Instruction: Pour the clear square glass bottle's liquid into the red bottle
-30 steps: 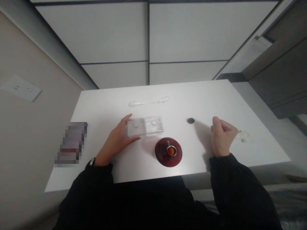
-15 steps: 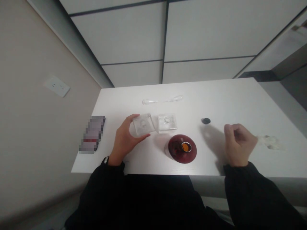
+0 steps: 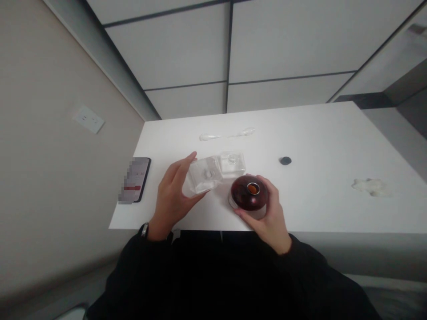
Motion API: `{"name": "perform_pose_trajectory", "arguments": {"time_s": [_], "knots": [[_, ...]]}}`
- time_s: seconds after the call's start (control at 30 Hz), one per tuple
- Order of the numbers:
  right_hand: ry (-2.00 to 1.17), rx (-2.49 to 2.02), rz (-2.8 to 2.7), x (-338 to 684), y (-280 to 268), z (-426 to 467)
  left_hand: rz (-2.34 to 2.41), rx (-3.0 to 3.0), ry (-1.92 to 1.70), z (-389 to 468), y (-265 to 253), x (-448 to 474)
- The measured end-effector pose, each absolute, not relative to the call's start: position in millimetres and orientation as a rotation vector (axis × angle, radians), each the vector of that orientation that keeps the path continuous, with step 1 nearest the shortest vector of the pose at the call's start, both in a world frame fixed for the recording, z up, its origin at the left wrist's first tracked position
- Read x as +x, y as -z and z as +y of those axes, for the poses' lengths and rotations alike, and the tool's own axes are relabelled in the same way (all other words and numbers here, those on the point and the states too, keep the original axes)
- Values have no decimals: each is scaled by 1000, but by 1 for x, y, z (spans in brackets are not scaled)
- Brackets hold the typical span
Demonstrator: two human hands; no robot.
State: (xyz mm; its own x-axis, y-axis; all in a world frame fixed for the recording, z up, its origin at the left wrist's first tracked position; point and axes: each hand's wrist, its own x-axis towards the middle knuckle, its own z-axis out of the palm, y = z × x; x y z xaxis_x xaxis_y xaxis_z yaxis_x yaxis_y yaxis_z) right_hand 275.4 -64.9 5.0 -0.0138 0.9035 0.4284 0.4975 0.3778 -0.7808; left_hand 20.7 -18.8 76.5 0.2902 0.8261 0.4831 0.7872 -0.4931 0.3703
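My left hand (image 3: 175,189) is closed around the sides of a clear square block (image 3: 200,175) with a round hollow in its top, thumb at the near side and fingers at the far side. A second clear square block (image 3: 232,163) stands on the table just right of it. My right hand (image 3: 270,213) wraps round the right side of a dark red, glossy, rounded vessel (image 3: 248,198). The vessel has a metal-rimmed round opening with orange inside, and something clear shows beneath it. Whether it rests on the table I cannot tell.
Behind the blocks lies a long clear piece with thicker ends (image 3: 227,134). A small dark disc (image 3: 285,161) and a crumpled whitish piece (image 3: 370,186) lie to the right. At the left edge of the white table (image 3: 316,133) is a phone (image 3: 136,180), near the wall.
My right hand has come left from the right part of the table and taken hold of the red vessel. The block in my left hand has shifted slightly right and turned.
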Motion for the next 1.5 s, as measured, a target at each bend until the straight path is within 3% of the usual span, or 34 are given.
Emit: {"name": "perform_pose_trajectory", "arguments": {"time_s": [1.5], "knots": [[-509, -1101, -1631, 251, 1, -50, 1528, 2936, -1066, -27, -120, 37]]}}
